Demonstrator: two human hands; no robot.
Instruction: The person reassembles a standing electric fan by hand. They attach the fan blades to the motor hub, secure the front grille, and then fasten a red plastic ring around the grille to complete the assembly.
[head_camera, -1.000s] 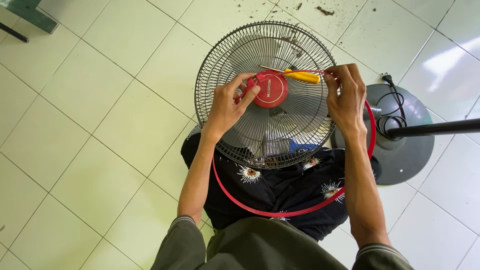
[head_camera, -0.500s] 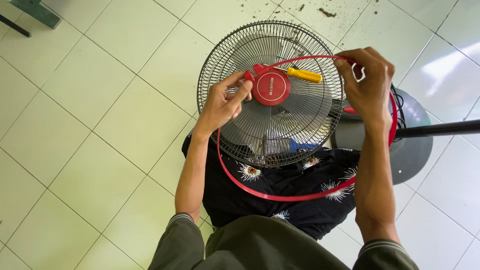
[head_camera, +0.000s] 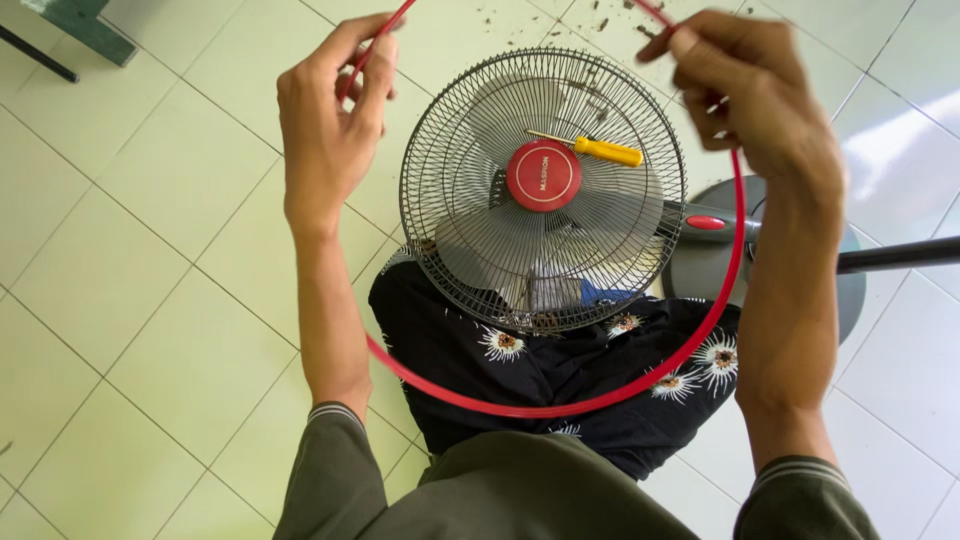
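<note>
Red plastic ring (head_camera: 540, 408), thin, light, probably springy: pinched at its top ends by left hand (head_camera: 325, 130) and right hand (head_camera: 765, 100), both closed on it, raised around the grey fan grille (head_camera: 470, 250) carrying a yellow-handled screwdriver (head_camera: 600, 150).
</note>
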